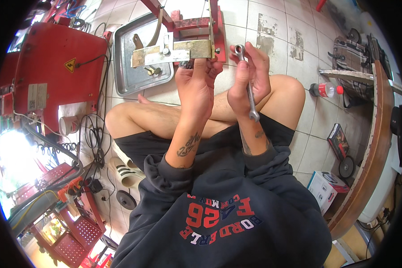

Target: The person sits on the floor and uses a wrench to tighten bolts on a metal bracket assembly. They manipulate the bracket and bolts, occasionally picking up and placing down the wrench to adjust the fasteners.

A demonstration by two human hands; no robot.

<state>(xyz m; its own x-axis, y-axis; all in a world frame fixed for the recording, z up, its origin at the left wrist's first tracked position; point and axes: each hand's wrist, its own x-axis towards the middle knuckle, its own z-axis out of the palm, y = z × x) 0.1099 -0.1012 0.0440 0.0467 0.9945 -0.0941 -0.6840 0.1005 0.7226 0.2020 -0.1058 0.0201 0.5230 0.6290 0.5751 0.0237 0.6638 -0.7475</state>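
Note:
My right hand [253, 80] holds a combination wrench [249, 85] upright, its ring end at the top by the fingertips and its open end hanging below the palm. Just left of it, my left hand [195, 87] is closed at the lower edge of a worn, brownish flat bar [196, 47] on a red metal frame [176, 21]. What the left fingers grip is hidden; a dark ridged piece [186, 64] shows beside them. A slotted silver plate [167, 56] is fixed across the bar with a bolt. At the bar's right end, a small bolt [217, 51] sticks out of an upright plate.
Beneath the bar lies a metal tray [120, 84] with brass-coloured parts [152, 70]. A red machine [60, 62] stands left, with black cables [94, 138] on the tiles. To the right are a bottle [326, 90], a small box [327, 190] and a wooden-edged table [366, 165].

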